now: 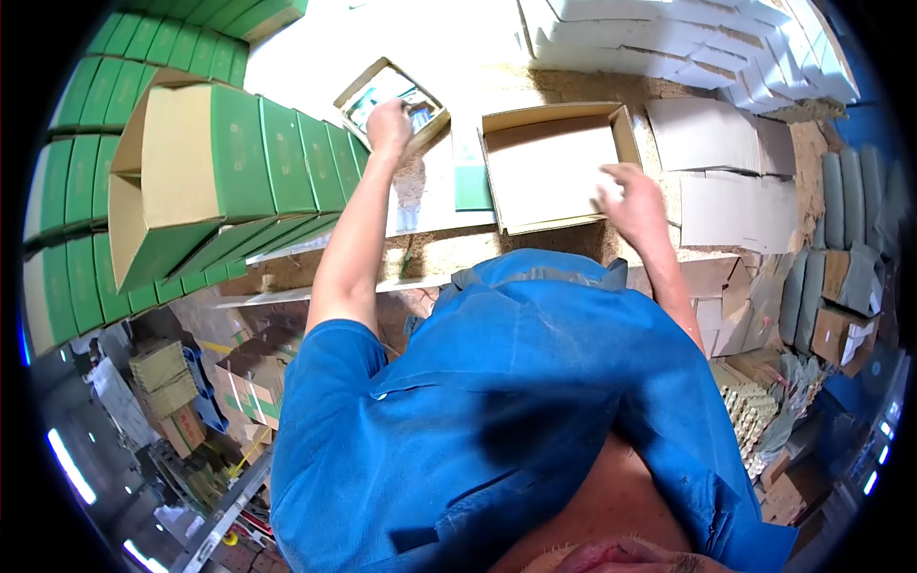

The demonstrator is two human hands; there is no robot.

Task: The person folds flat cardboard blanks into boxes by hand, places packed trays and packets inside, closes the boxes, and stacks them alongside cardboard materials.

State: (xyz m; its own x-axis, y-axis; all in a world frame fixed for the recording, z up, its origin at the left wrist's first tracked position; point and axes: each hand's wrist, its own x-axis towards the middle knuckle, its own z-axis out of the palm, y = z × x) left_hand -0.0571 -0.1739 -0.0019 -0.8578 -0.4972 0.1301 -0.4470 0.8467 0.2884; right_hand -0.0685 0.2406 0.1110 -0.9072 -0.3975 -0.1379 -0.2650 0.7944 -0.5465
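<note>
My left hand (390,127) reaches into a small open box (435,127) at the top centre of the bench, over small blue and white items (418,113). Its fingers point down into the box and their tips are hidden. An open, shallow cardboard box (549,162) lies to the right, its inside bright and pale. At that box's right edge is my right hand (630,199), with its fingers curled around something small and white (608,187) that is blurred. Between the two boxes lies a flat green and white piece (472,186).
Green cartons (239,153) stand in a row at the left, with more stacked behind. Flat grey-white cardboard sheets (721,134) lie on the right. White stacks (659,43) line the back. A cardboard box (253,372) and other cardboard are on the floor below the bench.
</note>
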